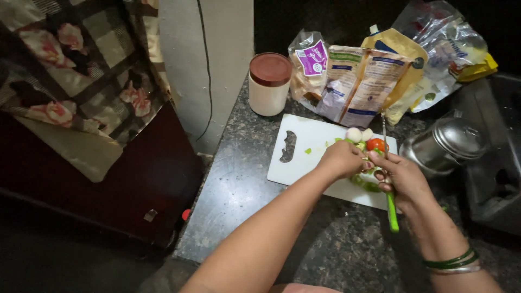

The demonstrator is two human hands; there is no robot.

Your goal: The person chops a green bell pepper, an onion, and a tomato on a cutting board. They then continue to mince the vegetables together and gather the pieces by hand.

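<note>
A dark speckled granite counter (244,190) carries a white plastic cutting board (309,146) — its handle slot toward the wall. Behind the board stands a cream jar with a brown lid (269,83); right of the jar, a cluster of food packets (361,81) and clear bags. Right of the board sits a steel lidded pot (445,144) — partly in shadow.

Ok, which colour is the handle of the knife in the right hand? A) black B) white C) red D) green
D: the knife held in the right hand has a bright green handle sticking out below the fist, its blade pointing up over the white cutting board.
</note>
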